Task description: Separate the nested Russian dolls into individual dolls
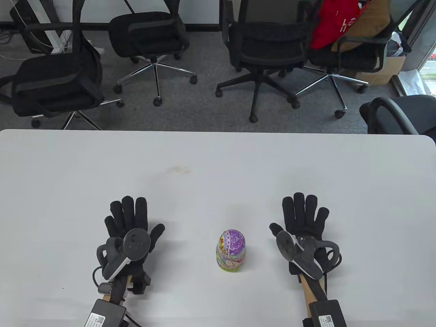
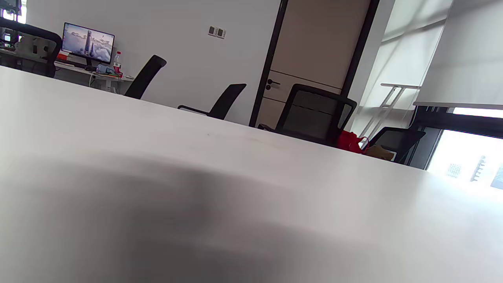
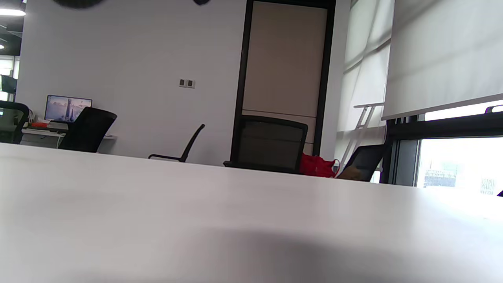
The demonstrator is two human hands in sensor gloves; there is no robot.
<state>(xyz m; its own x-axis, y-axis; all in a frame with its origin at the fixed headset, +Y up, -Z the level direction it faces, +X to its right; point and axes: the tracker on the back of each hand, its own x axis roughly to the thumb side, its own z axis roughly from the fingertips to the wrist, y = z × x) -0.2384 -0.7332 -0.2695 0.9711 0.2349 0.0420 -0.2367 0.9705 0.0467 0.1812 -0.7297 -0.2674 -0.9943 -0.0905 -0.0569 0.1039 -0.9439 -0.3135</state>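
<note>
**On the table: both hands flat, doll untouched**

Across the room, far side of the table: four black office chairs on grey carpet, one with a red garment draped over its back. Wrist views show a white wall, a dark-framed door, a lit monitor on a desk to the left, and blinds over a bright window on the right.

White table, faint smudge near its middle. Both wrist cameras sit low, looking across the bare top; no fingers or doll in either.

Left hand: palm down on the table, fingers straight and slightly spread, thumb out to the side. Holds nothing. Tracker on the back.

Right hand: same pose, flat, fingers extended and fanned, thumb pointing inward. Nothing in its grip.

Russian doll: upright between the two hands, near the table's front edge, apart from both. Purple patterned top, multicoloured floral body. Closed in one piece, halves seated together.
</note>
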